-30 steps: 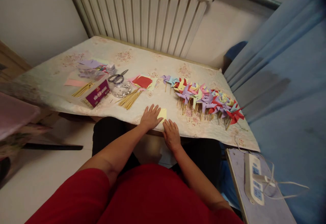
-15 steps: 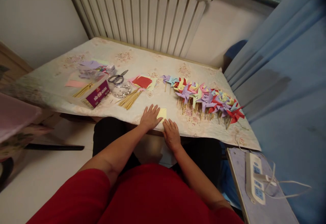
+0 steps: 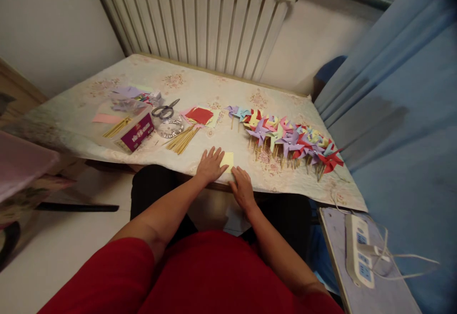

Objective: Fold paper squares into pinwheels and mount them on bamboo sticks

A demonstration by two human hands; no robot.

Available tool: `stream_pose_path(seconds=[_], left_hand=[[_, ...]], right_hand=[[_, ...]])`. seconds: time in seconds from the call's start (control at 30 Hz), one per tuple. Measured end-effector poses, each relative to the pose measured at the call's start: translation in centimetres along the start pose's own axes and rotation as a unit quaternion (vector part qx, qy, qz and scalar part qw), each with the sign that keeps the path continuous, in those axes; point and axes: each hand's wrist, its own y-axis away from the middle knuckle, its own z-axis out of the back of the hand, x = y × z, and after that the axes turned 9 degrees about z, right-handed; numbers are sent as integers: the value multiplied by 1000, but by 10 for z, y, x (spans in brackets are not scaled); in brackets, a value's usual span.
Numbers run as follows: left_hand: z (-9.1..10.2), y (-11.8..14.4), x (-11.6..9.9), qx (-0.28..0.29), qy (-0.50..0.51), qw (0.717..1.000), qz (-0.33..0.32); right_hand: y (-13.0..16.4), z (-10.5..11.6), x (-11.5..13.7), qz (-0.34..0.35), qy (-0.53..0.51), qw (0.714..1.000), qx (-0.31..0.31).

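- Left hand [image 3: 211, 164] flat, palm down, on the left part of the yellow paper square [image 3: 227, 159], fingers [image 3: 213, 152] spread open and pointing to the far edge of the desk [image 3: 200, 85].
- Right hand [image 3: 243, 185] palm down at the near right corner of the same paper, fingers together and stretched, gripping nothing.
- Both forearms reaching from the near edge, slightly converging.
- Paper square lying flat near the near edge, about the middle.
- Row of pinwheels [image 3: 289, 137] toward the right edge; bundle of wooden sticks [image 3: 183, 138] and scissors [image 3: 164, 109] more to the left.
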Motion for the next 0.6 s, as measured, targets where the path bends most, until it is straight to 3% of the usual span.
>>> stream_pose_path(seconds=[0.13, 0.37, 0.6], left_hand=[[1, 1, 0, -11, 0, 1000, -3], [2, 3, 1, -17, 3, 1000, -7], [1, 3, 1, -17, 9, 1000, -3]], right_hand=[[-21, 3, -13, -5, -31, 999, -23], [-58, 4, -17, 47, -1, 997, 64], [-63, 2, -11, 51, 64, 991, 108]])
